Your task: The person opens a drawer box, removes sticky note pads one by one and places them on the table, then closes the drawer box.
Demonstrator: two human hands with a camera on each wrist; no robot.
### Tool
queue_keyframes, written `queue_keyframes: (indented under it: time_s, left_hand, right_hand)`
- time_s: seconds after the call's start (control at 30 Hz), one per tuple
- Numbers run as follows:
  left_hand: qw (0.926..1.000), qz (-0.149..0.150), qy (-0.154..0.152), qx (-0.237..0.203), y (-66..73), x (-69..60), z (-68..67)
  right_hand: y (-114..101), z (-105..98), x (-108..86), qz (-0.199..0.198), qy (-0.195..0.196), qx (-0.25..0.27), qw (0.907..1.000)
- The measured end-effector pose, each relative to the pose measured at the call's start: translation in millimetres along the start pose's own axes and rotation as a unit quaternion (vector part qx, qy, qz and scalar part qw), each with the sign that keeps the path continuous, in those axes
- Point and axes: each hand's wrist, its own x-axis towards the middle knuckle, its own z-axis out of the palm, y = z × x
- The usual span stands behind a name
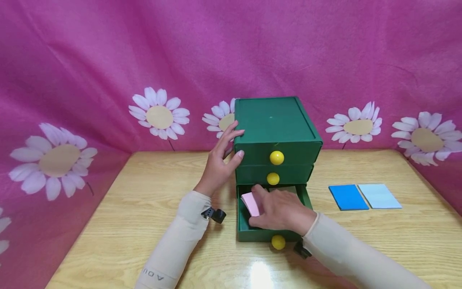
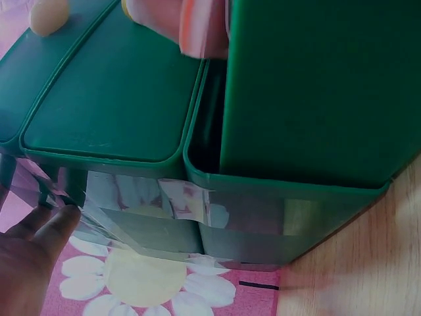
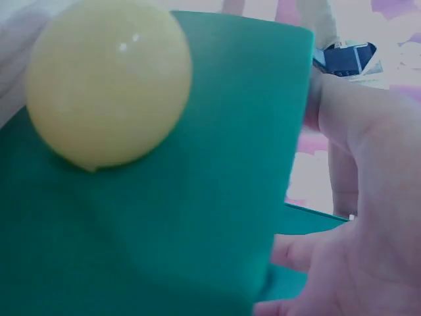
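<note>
— Fingers of the right hand point(image 1: 283, 210): in what state?
— Curled in a pinch on a pink pad point(image 1: 250, 204), low in the centre of the frame.
— And the pad itself, whereabouts?
— Tilted, within the opening of the bottom drawer point(image 1: 254, 236), near its left side; drawer pulled out at lower centre.
— And the left hand point(image 1: 220, 161)?
— Just left of centre: fingers released, extended against the left edge of the green drawer unit point(image 1: 268, 120), touching it.
— Upper drawers point(image 1: 252, 154)?
— Both closed, a yellow knob point(image 1: 276, 157) on each, mid-frame.
— Elsewhere on the counter point(image 1: 126, 224)?
— A blue pad point(image 1: 349, 197) and a light-blue pad point(image 1: 379, 196), flat, just beside each other, right of centre.
— Behind?
— Magenta cloth point(image 1: 252, 52) with white flowers point(image 1: 159, 117), across the top of the frame.
</note>
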Motion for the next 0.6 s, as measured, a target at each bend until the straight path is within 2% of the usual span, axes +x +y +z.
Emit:
queue_keyframes:
  time_s: [0.6]
  left_hand:
    - [1.0,-0.001,0.001,0.004,-0.9,-1.3,-0.7]
  right_hand:
    - [-5,-14,-17.9,0.003,0.03,-0.024,0.9992]
